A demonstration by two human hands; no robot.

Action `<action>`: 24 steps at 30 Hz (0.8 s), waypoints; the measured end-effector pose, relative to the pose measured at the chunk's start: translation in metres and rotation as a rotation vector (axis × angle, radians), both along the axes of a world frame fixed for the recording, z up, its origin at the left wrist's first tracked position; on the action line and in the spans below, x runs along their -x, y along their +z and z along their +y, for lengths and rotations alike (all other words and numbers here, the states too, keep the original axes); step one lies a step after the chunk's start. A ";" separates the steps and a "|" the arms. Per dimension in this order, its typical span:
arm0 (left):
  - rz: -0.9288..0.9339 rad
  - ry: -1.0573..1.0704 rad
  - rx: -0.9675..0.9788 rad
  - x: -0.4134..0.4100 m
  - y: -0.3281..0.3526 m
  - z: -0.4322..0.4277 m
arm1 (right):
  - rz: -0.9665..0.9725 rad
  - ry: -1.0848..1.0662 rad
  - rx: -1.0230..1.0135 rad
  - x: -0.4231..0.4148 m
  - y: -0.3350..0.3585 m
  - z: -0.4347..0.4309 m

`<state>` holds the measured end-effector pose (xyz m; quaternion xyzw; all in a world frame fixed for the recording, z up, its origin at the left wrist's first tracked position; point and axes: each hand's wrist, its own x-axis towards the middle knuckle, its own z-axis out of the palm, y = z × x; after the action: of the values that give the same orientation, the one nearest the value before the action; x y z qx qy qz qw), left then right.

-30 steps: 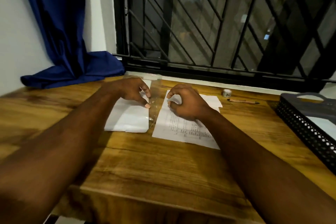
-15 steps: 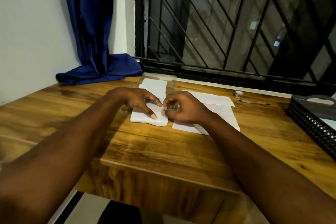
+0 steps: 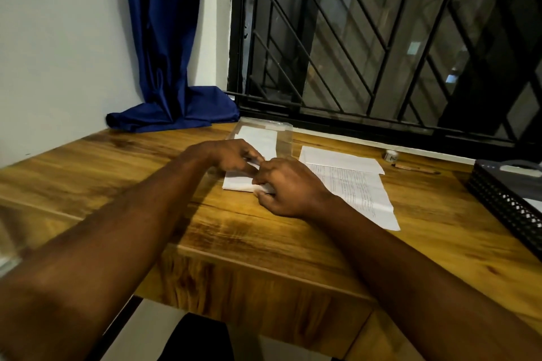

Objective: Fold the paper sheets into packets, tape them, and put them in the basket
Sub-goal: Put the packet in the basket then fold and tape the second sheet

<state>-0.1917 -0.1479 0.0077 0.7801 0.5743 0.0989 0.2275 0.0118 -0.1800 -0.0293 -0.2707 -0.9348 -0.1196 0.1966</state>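
Observation:
A folded white paper packet [image 3: 237, 183] lies on the wooden table [image 3: 117, 173], and both hands work on it. My left hand [image 3: 231, 157] presses its top with bent fingers. My right hand [image 3: 289, 187] pinches the packet's right end. Printed paper sheets [image 3: 360, 184] lie flat just right of my right hand. A clear plastic sleeve [image 3: 264, 138] with a white sheet inside lies behind the packet. The black mesh basket [image 3: 504, 199] stands at the right edge. A small roll of tape [image 3: 390, 155] sits near the window sill.
A pen [image 3: 413, 168] lies beside the roll of tape. A blue curtain [image 3: 173, 114] pools on the table's back left corner. A barred window runs along the back. The table's front edge is close under my forearms.
The paper went from a wide flat sheet to a small folded packet. My right hand left the printed sheets and came onto the packet's right end. The camera view shifted left.

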 end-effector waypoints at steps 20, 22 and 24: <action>0.017 0.172 -0.039 0.005 0.001 0.010 | 0.710 0.091 -0.050 -0.029 0.071 0.001; -0.026 0.177 0.002 0.009 -0.002 0.017 | 0.770 0.070 -0.108 -0.034 0.077 0.003; -0.021 0.202 0.026 0.011 -0.007 0.023 | 0.837 0.062 -0.141 -0.038 0.085 0.005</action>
<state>-0.2024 -0.1254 0.0011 0.7143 0.6487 0.1219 0.2326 0.0495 -0.1752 0.0561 -0.2535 -0.7717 -0.0569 0.5805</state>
